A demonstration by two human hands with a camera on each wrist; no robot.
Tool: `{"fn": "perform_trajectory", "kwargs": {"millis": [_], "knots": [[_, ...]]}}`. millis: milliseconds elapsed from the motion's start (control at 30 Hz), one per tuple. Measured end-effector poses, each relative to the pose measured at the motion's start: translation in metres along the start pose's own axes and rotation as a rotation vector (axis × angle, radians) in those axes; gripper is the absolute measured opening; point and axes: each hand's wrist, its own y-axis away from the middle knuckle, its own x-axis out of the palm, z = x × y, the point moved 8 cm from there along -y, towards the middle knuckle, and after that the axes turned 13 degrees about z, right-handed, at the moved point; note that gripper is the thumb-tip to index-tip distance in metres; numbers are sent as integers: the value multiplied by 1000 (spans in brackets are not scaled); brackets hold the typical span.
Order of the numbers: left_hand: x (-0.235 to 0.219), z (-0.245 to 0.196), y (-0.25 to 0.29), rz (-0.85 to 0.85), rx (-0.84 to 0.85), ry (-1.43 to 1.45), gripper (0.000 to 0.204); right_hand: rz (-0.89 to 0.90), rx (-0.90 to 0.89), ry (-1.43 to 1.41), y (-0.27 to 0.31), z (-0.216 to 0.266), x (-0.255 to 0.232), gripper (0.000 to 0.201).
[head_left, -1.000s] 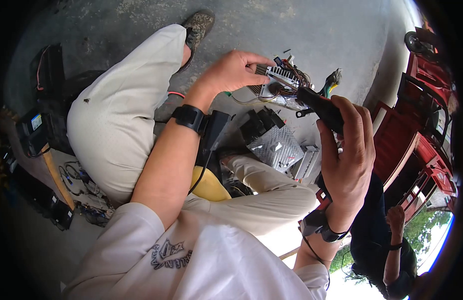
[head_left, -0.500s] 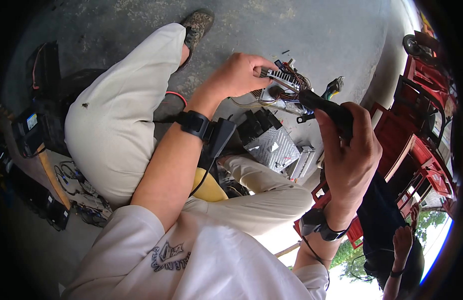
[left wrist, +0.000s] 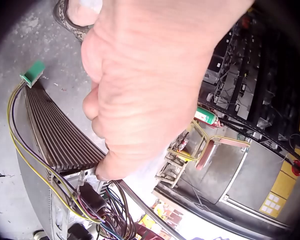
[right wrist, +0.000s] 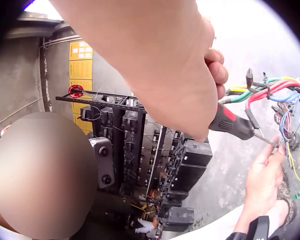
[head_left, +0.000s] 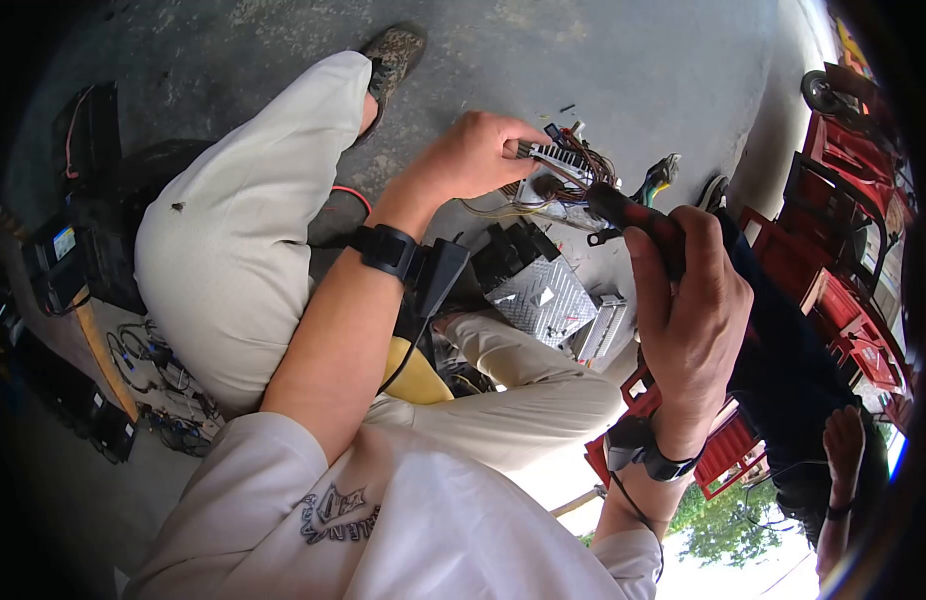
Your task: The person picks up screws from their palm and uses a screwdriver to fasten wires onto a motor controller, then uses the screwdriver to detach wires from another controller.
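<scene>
Finned unit: edge gripped by L hand. Screwdriver, clamped in R hand, now shows red inlay; prob. rotated.

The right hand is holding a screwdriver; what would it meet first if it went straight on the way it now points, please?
The screwdriver would probably meet the left hand first, at the finned metal unit, though depth is unclear.

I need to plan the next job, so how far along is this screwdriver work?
Apparently partway. Done: the wires are exposed beside the finned unit. In hand: the right hand holds the screwdriver, shaft towards the unit, which the left hand grips. Left: probably finishing there; whether any screw is out, I can't tell.
</scene>
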Motion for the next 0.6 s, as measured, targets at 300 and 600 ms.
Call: {"fn": "perform_trajectory", "kwargs": {"millis": [300, 600], "knots": [[-4, -8, 1, 66, -50, -111, 36, -19, -6, -37, 4, 5, -4, 32], [-83, -88, -3, -233, -76, -194, 30, -98, -166, -102, 8, 6, -7, 33]]}}
